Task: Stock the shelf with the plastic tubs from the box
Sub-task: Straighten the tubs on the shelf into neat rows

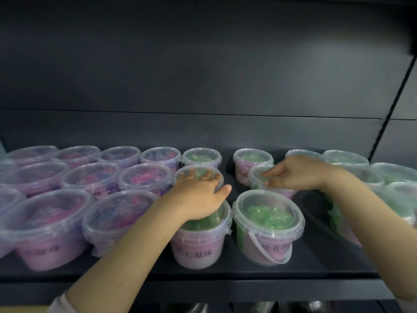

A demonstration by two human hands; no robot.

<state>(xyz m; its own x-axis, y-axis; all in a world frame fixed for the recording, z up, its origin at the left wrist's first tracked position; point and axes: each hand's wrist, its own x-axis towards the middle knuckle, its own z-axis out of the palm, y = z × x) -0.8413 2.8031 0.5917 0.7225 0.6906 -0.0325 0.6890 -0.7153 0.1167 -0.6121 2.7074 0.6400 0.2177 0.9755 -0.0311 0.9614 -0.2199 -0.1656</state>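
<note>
resting on the dark shelf (225,271), the left hand (198,195) lies spread on a middle-row green tub (199,175) at 6 o'clock; at 3 o'clock the right hand (297,175) pinches another green tub's lid (259,175).

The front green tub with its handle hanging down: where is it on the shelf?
Head view, right of centre at the shelf's front edge: the green tub stands beside the tub under the left hand, in front of the right hand's tub.

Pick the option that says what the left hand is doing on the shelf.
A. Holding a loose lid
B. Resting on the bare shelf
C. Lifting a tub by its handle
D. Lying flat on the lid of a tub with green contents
D: the left hand lies palm down across the lid of a green-filled tub in the middle row.
</note>
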